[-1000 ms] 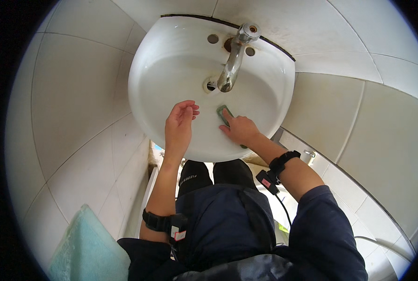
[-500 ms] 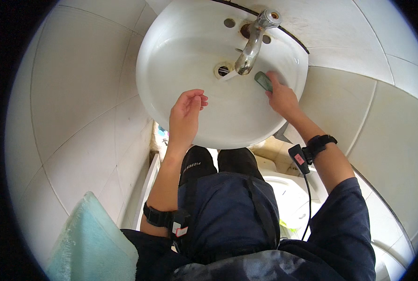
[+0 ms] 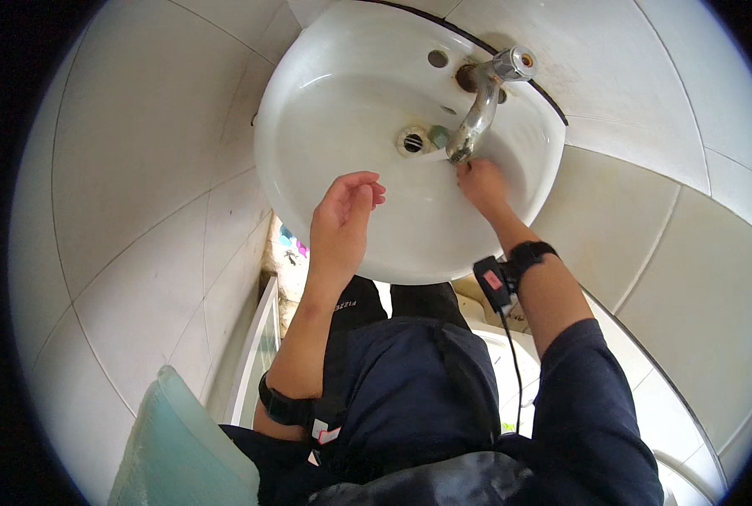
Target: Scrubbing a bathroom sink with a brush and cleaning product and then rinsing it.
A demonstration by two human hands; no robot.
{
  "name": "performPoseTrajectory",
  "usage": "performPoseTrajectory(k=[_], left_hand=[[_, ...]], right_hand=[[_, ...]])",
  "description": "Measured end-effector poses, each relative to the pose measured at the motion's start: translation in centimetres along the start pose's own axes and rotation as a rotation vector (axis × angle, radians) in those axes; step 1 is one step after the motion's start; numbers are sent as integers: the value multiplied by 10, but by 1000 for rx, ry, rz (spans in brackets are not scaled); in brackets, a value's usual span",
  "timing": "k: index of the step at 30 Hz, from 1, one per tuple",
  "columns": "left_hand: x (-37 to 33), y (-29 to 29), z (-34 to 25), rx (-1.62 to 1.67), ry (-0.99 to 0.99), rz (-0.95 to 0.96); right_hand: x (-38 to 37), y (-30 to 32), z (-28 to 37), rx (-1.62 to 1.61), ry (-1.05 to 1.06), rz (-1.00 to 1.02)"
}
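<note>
Below the chrome tap (image 3: 478,118), my right hand (image 3: 484,184) has its fingers closed at the spout's end. A small green block with rounded ends (image 3: 439,137) shows just past the spout, by the drain (image 3: 412,142). The tap hides the place where fingers and block meet. A thin white stream of water (image 3: 433,156) runs from the spout toward the drain. Over the front left of the white washbasin (image 3: 334,126) hovers my left hand (image 3: 348,207), fingers loosely curled, with nothing visible in it.
Tiled walls (image 3: 140,169) close in on both sides of the basin. A pale blue-green object (image 3: 186,447) stands at the lower left beside my arm. Each forearm wears a black strap; a cable (image 3: 515,363) hangs from the right one's device (image 3: 494,285). A white fixture lies below.
My right hand has moved left from the basin's right side to under the tap, and the green block now shows beside the drain. My left hand keeps its pose; the view has shifted slightly.
</note>
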State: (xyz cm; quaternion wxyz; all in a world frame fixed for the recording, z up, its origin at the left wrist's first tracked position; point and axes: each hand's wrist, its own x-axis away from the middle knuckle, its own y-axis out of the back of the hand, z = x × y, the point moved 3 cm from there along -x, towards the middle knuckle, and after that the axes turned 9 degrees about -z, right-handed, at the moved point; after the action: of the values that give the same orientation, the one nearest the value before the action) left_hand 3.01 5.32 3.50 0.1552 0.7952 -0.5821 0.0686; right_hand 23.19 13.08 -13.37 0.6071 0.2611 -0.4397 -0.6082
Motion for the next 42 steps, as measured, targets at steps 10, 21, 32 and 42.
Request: performPoseTrajectory(k=[10, 21, 32, 42], left_hand=[[10, -11, -18, -6, -26, 17], [12, -20, -28, 26, -22, 18], [21, -28, -25, 35, -31, 35], [35, -37, -25, 34, 55, 56]], right_hand=[[-12, 12, -19, -96, -172, 183], [-45, 7, -4, -40, 69, -36], [-48, 55, 25, 44, 253, -173], [-43, 45, -6, 156, 424, -249]])
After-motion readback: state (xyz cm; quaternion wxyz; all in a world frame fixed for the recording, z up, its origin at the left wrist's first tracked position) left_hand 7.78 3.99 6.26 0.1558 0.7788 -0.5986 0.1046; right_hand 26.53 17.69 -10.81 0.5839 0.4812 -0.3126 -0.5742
